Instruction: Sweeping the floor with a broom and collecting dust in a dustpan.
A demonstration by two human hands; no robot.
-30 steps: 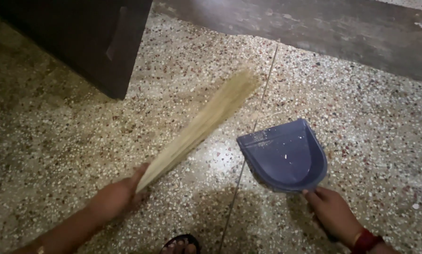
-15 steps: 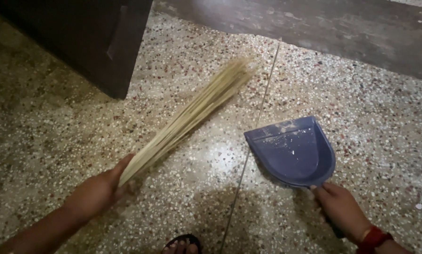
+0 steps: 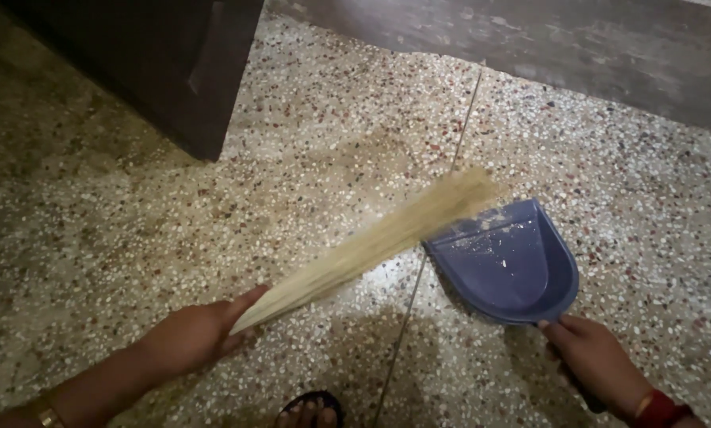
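Change since half a second ago: the broom (image 3: 371,246) has swung right. Its bristle tip, which pointed up across the bare floor (image 3: 133,230) left of the floor joint, now lies across the joint and meets the open front lip of the dustpan (image 3: 514,265). The tip is motion-blurred. The left hand (image 3: 193,337) sits slightly further right and lower than before; the dustpan and right hand (image 3: 597,361) have barely shifted.

Left to right, now:

Left hand: closed around the thin near end of the broom, forefinger laid along the bundle. A gold bangle (image 3: 48,414) shows on that wrist at the lower left edge.

Broom: a pale grass bundle, running from the left hand up and to the right, widening toward the tip. The tip overlaps the dustpan's left front corner.

Foot (image 3: 308,412): toes in a dark sandal at the bottom edge, between the two hands.

Dustpan: blue, flat on the speckled floor, mouth facing up-left, pale specks of dust inside near the lip.

Right hand: closed on the dustpan's handle at its near rim, the handle mostly hidden under the fingers. Red bangle (image 3: 658,410) on that wrist.

Hands well apart, one tool in each.

Dark cabinet (image 3: 157,63) stands upper left.
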